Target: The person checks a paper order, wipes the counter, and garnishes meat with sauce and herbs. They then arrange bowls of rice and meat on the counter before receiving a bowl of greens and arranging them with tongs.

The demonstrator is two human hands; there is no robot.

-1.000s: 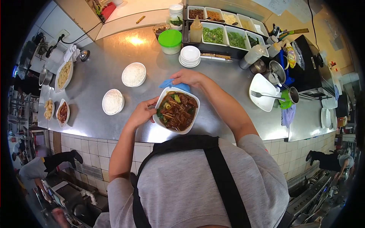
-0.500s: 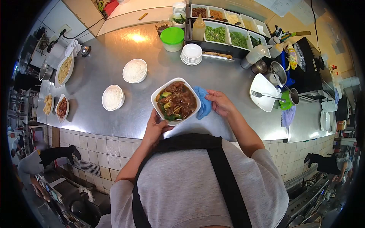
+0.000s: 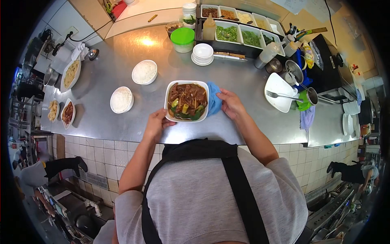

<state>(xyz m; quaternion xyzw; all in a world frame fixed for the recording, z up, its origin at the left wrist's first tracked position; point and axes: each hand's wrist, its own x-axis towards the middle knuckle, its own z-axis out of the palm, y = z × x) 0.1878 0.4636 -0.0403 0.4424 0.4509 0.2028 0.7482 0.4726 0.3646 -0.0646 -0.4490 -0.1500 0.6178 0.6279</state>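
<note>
A square white bowl [image 3: 187,101] of dark sauced meat with green vegetables is in front of me at the middle of the metal counter. My left hand [image 3: 157,123] grips its lower left corner, thumb at the rim. On the bowl's right side, my right hand [image 3: 230,104] holds a crumpled blue cloth [image 3: 213,99] that touches the rim. Two round bowls of white rice, one upper [image 3: 144,72] and one lower [image 3: 122,100], stand to the left of the bowl.
Food dishes [image 3: 71,75] line the left end. Behind are a green-lidded tub [image 3: 182,39], stacked small plates [image 3: 202,54] and a topping rack [image 3: 239,48]. A white dish with a fork [image 3: 278,92] lies right. Other people are at both frame edges.
The square bowl has turned so that its sides are nearly level with the counter edge. My left hand has moved a little left and up at its corner. The cloth has shifted slightly left and up.
</note>
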